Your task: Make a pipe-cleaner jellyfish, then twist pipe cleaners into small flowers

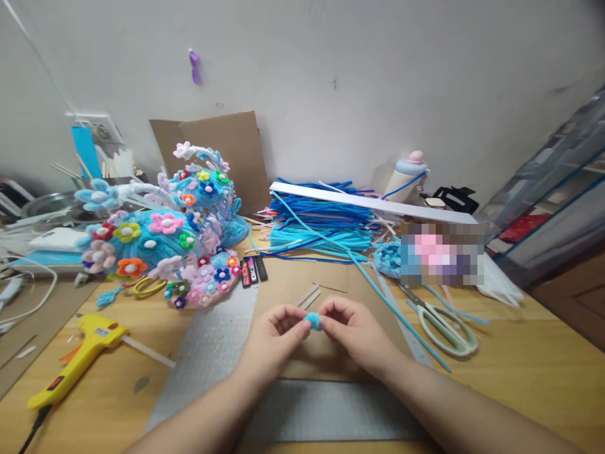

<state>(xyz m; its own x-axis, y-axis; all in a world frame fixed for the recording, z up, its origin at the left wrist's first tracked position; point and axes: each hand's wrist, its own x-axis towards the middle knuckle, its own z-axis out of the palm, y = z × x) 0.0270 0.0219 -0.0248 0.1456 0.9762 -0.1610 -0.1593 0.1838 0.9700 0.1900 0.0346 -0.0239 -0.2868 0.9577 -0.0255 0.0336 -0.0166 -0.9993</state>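
Head view: both hands' fingers (302, 320) are pinching a blue fuzzy ball (312, 322); loosening could be unravelling it onto the bench (520, 366).

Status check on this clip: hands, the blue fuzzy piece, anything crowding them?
Left hand and right hand both pinch the small blue fuzzy coil. Held above the cardboard sheet. Scissors and glue gun lie apart.

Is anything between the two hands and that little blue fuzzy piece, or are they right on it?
Nothing visible stands between them. The left hand and the right hand both pinch the small blue fuzzy piece at their fingertips, above the cardboard sheet. The scissors and the glue gun lie off to the sides.
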